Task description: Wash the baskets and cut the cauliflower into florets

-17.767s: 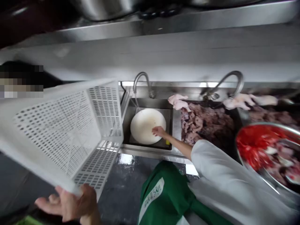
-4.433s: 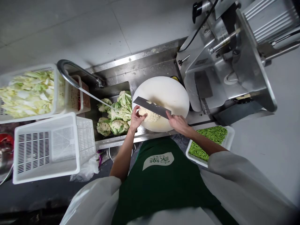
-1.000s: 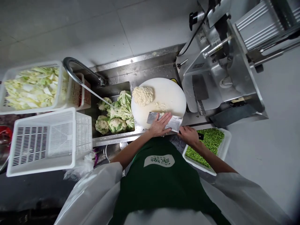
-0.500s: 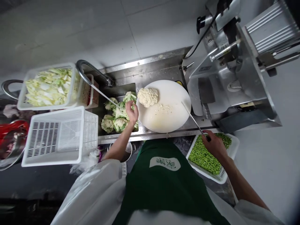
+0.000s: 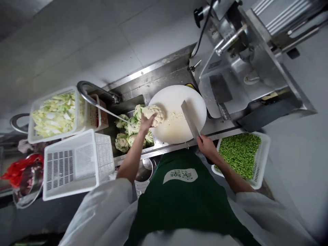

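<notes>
A trimmed head of cauliflower [image 5: 156, 113] sits at the left edge of the round white cutting board [image 5: 174, 133]. My left hand [image 5: 147, 123] grips it from the near left side, thumb and fingers around it. In my right hand [image 5: 205, 146] is the handle of a cleaver [image 5: 190, 119], its broad blade lying over the right half of the board. Small white crumbs [image 5: 176, 116] are scattered mid-board. Left of the board, several leafy cauliflowers [image 5: 122, 142] lie in the sink [image 5: 139, 99] beneath a running stream of water.
A curved faucet [image 5: 89, 97] arches over the sink. At left stand a basket of chopped cabbage [image 5: 32, 131] and a white basket [image 5: 96, 160]. A metal slicing machine [image 5: 238, 71] is at right, with another cleaver [image 5: 220, 89] by it. A basket of chopped greens [image 5: 237, 153] is lower right.
My left hand has moved from beside the board onto the cauliflower and taken hold of it. The cleaver has swung left over the board, its flat now showing. The view has tilted.
</notes>
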Available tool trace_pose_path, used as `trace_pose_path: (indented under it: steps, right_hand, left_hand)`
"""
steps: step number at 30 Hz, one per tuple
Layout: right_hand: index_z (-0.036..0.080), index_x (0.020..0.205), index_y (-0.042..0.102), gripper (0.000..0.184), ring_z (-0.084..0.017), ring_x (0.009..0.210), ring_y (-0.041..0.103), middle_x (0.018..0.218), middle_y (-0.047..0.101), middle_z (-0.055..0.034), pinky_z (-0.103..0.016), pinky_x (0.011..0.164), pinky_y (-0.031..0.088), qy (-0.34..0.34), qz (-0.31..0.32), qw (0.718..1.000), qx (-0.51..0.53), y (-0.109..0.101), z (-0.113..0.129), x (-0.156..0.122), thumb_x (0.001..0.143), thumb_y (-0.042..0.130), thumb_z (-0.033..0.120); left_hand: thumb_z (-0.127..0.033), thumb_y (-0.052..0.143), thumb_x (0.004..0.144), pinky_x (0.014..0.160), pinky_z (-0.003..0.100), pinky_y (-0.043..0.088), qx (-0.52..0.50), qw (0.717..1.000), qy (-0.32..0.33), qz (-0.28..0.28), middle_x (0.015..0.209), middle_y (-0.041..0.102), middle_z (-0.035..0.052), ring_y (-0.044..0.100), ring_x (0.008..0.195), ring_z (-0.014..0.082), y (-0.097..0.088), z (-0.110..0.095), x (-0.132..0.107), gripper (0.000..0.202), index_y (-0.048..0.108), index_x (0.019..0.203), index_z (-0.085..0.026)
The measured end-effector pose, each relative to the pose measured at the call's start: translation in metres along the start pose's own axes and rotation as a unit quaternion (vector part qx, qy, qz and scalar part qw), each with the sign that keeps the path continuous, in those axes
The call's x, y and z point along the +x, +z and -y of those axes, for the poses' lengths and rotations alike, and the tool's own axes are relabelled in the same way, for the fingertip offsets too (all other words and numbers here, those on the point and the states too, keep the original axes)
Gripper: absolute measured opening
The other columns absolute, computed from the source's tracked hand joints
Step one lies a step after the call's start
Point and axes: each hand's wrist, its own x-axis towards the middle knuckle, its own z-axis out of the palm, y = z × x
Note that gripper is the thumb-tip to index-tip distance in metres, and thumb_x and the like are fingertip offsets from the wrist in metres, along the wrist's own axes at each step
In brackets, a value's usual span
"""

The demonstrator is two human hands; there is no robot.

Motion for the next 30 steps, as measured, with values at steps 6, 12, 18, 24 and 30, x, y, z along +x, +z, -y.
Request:
trace_pose_path:
  steps: [6,12,18,24,30]
  right_hand:
    - [0.014,0.12,0.066,0.039,-0.024,0.09,0.073,0.099,0.078,-0.014,-0.028,0.078,0.045,-0.004,0.062,0.998,0.009,0.017,0.064,0.017,0.11,0.032,0.03]
    - [0.009,0.149,0.048,0.047,-0.025,0.095,0.074,0.11,0.076,-0.0175,-0.03,0.085,0.05,-0.068,0.084,0.993,-0.038,0.034,0.109,0.027,0.112,0.025,0.027]
    - [0.01,0.161,0.035,0.053,-0.027,0.098,0.075,0.114,0.072,-0.0206,-0.032,0.085,0.055,-0.121,0.088,0.982,-0.113,0.057,0.117,0.028,0.109,0.028,0.019]
    - [0.011,0.164,0.028,0.059,-0.029,0.103,0.074,0.119,0.069,-0.0222,-0.037,0.089,0.057,-0.11,0.115,0.978,-0.133,0.068,0.126,0.033,0.106,0.03,0.014]
    - [0.01,0.148,0.047,0.045,-0.028,0.103,0.075,0.115,0.074,-0.0197,-0.035,0.088,0.055,-0.075,0.117,0.986,-0.095,0.062,0.143,0.074,0.108,0.028,0.018]
  left_hand:
    - [-0.04,0.082,0.087,0.078,0.04,0.069,-0.11,0.988,-0.033,-0.103,0.131,0.068,0.0135,0.072,0.113,0.026,-0.002,0.051,-0.047,0.053,0.061,0.132,-0.021]
    - [-0.054,0.067,0.096,0.074,0.031,0.066,-0.101,0.984,-0.096,-0.111,0.126,0.072,0.0114,0.071,0.112,0.0263,-0.002,0.049,-0.051,0.038,0.071,0.117,-0.023]
    - [-0.055,0.067,0.095,0.068,0.025,0.061,-0.088,0.98,-0.121,-0.128,0.118,0.072,0.0081,0.072,0.103,0.0227,0.0,0.048,-0.046,0.037,0.071,0.117,-0.026]
    - [-0.056,0.07,0.093,0.068,0.026,0.061,-0.097,0.983,-0.107,-0.117,0.115,0.072,0.0064,0.072,0.1,0.0219,0.0,0.05,-0.043,0.04,0.069,0.121,-0.027]
    - [-0.051,0.069,0.095,0.073,0.026,0.062,-0.123,0.983,-0.08,-0.112,0.129,0.071,0.0093,0.071,0.112,0.023,-0.007,0.056,-0.048,0.036,0.071,0.117,-0.023]
